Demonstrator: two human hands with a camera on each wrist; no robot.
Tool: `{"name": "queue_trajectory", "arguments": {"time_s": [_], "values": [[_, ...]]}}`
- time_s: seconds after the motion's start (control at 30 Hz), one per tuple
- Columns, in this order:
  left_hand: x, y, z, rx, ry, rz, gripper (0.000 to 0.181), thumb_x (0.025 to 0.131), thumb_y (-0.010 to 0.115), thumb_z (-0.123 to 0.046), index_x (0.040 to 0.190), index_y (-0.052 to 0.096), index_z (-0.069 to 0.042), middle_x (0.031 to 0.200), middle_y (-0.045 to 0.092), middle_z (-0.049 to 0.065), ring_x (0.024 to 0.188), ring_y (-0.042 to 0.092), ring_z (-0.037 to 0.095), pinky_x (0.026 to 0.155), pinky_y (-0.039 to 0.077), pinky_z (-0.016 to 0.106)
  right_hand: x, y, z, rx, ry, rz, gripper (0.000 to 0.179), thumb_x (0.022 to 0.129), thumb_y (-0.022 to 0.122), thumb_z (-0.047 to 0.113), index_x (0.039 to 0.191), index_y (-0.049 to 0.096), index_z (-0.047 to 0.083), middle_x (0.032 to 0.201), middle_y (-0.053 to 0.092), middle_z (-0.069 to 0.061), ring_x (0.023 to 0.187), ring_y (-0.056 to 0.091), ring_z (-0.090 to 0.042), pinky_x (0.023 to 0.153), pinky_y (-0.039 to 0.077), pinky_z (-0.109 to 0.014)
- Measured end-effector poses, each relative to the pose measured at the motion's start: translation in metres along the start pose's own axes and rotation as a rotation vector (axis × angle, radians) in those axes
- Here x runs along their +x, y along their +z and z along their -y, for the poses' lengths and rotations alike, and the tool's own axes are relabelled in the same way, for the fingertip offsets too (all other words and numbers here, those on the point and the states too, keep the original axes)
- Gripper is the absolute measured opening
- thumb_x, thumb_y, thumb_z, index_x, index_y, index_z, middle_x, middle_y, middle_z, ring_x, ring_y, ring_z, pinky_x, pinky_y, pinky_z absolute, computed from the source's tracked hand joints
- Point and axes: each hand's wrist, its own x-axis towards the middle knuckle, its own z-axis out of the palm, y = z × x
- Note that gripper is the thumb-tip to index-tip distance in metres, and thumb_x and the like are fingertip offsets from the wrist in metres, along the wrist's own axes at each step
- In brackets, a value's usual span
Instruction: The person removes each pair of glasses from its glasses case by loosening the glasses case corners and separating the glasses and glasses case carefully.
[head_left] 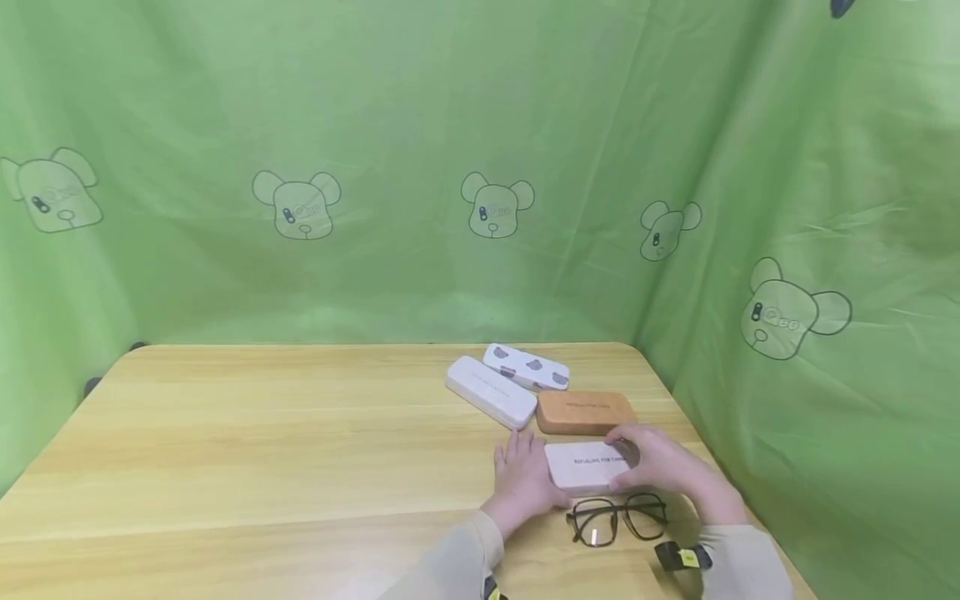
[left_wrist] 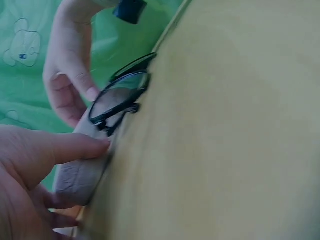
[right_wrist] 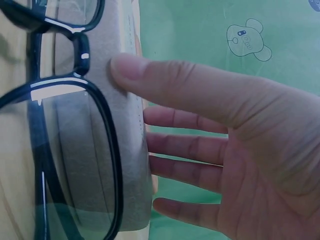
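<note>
A pale grey glasses case (head_left: 585, 465) with dark lettering on its lid lies closed on the table between both hands. My left hand (head_left: 522, 481) touches its left end, fingers fairly straight and spread, the thumb along the near side. At the other end, my right hand (head_left: 660, 465) grips the case, thumb on the near edge and fingers at the far edge. Black-framed eyeglasses (head_left: 618, 518) lie just in front of the case, lenses toward me. In the right wrist view, the eyeglasses (right_wrist: 116, 165) partly cover the case (right_wrist: 132, 200).
Behind the hands lie an orange-brown case (head_left: 585, 412), a white case (head_left: 491, 392) and a white case with bear prints (head_left: 527, 367), close together. The wooden table (head_left: 262, 450) stretches left. Green curtain (head_left: 390, 275) surrounds its back and sides.
</note>
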Motion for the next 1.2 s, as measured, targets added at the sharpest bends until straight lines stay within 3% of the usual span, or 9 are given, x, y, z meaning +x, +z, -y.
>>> {"name": "queue_trajectory", "arguments": {"time_s": [0.17,0.3,0.37,0.43,0.57,0.7,0.83,1.0,1.2], "values": [[0.001,-0.018,-0.001,0.015,0.039,0.063,0.085,0.054,0.092,-0.038,0.126,0.058,-0.01,0.127,0.062,0.005,0.123,0.053,0.026,0.108,0.04,0.052,-0.002,-0.003,-0.001,0.008,-0.007,0.003,0.063,0.061,0.088,0.033,0.113,0.066,0.005,0.118,0.067,-0.02,0.111,0.06,-0.041,0.097,0.046,-0.061],[0.003,-0.035,0.001,-0.087,0.065,0.138,0.062,0.055,0.092,-0.03,0.108,0.065,-0.016,0.098,0.069,-0.004,0.086,0.059,0.015,0.086,0.049,0.039,-0.005,-0.008,-0.004,0.034,0.005,-0.006,0.061,0.063,0.086,0.031,0.115,0.066,0.004,0.119,0.067,-0.019,0.111,0.06,-0.041,0.097,0.046,-0.062],[0.003,-0.043,0.002,-0.149,0.066,0.186,0.055,0.057,0.091,-0.027,0.105,0.067,-0.016,0.093,0.069,-0.005,0.079,0.058,0.013,0.08,0.051,0.036,-0.007,-0.01,-0.006,0.043,0.006,-0.015,0.06,0.066,0.085,0.03,0.116,0.065,0.003,0.119,0.066,-0.02,0.112,0.06,-0.041,0.097,0.046,-0.062],[0.003,-0.049,0.003,-0.208,0.057,0.227,0.053,0.06,0.089,-0.025,0.107,0.067,-0.014,0.097,0.071,-0.003,0.081,0.06,0.014,0.08,0.052,0.037,-0.009,-0.013,-0.007,0.046,0.008,-0.025,0.059,0.069,0.084,0.03,0.117,0.064,0.002,0.119,0.066,-0.02,0.112,0.06,-0.042,0.097,0.046,-0.062],[0.004,-0.059,0.004,-0.249,0.05,0.249,0.063,0.068,0.084,-0.027,0.124,0.062,-0.008,0.12,0.069,0.006,0.105,0.065,0.024,0.094,0.052,0.042,-0.011,-0.018,-0.011,0.045,0.002,-0.057,0.053,0.077,0.079,0.028,0.119,0.062,0.0,0.12,0.066,-0.021,0.112,0.059,-0.044,0.096,0.047,-0.063],[0.009,-0.064,0.003,-0.246,0.053,0.23,0.068,0.077,0.08,-0.032,0.136,0.055,-0.008,0.133,0.063,0.01,0.12,0.061,0.029,0.102,0.049,0.045,-0.012,-0.023,-0.016,0.025,0.002,-0.115,0.049,0.083,0.074,0.025,0.122,0.061,-0.002,0.12,0.065,-0.024,0.11,0.06,-0.045,0.094,0.048,-0.063],[0.016,-0.067,-0.001,-0.185,0.053,0.186,0.061,0.082,0.075,-0.035,0.134,0.056,-0.009,0.131,0.064,0.01,0.119,0.061,0.027,0.101,0.05,0.043,-0.01,-0.025,-0.023,0.016,0.012,-0.157,0.053,0.086,0.072,0.028,0.125,0.058,-0.005,0.123,0.063,-0.028,0.112,0.059,-0.046,0.095,0.048,-0.063],[0.025,-0.07,-0.007,-0.076,0.064,0.084,0.059,0.083,0.074,-0.038,0.133,0.058,-0.011,0.127,0.066,0.009,0.115,0.063,0.027,0.099,0.051,0.044,-0.006,-0.027,-0.029,0.03,0.032,-0.171,0.061,0.088,0.07,0.034,0.133,0.052,-0.004,0.132,0.057,-0.028,0.118,0.055,-0.048,0.098,0.044,-0.065],[0.041,-0.066,-0.008,0.05,0.09,-0.028,0.064,0.082,0.074,-0.044,0.136,0.055,-0.017,0.141,0.056,0.007,0.134,0.046,0.033,0.115,0.027,0.064,0.004,-0.034,-0.032,0.011,0.029,-0.16,0.067,0.088,0.07,0.033,0.139,0.045,-0.002,0.141,0.049,-0.029,0.125,0.048,-0.05,0.103,0.039,-0.067]]}}
